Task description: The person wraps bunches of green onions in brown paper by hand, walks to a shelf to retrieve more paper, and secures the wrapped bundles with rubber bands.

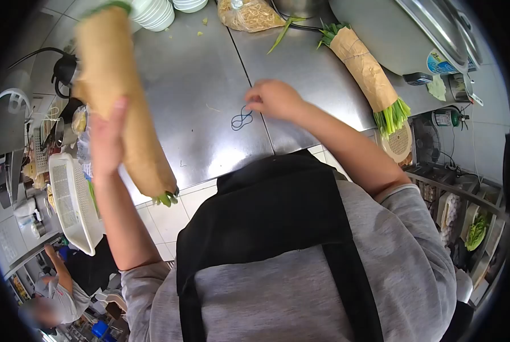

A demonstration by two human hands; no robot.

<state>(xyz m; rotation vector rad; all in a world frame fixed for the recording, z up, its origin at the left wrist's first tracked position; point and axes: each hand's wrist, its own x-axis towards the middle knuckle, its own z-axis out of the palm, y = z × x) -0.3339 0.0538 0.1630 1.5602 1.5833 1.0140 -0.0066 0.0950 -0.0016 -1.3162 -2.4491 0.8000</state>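
My left hand (pixel 108 137) is closed around a long brown-paper-wrapped bundle of greens (pixel 132 108), which stands tilted at the left edge of the steel table and is a little blurred. Green tips poke out of both its ends. Over the middle of the table, my right hand (pixel 275 98) pinches the upper end of some thin blue rubber bands (pixel 242 121), whose loops hang or lie against the steel. Farther right lies a second paper-wrapped bundle of greens (pixel 364 68), with green leaves at the top and pale green stalks at the bottom.
Stacked white bowls (pixel 152 12) and a bag of dry brownish shreds (pixel 246 14) stand at the back of the steel table (pixel 204 74). A white plastic basket (pixel 72 205) is at left. Another person (pixel 70 290) works lower left. Shelves with produce (pixel 460 216) are at right.
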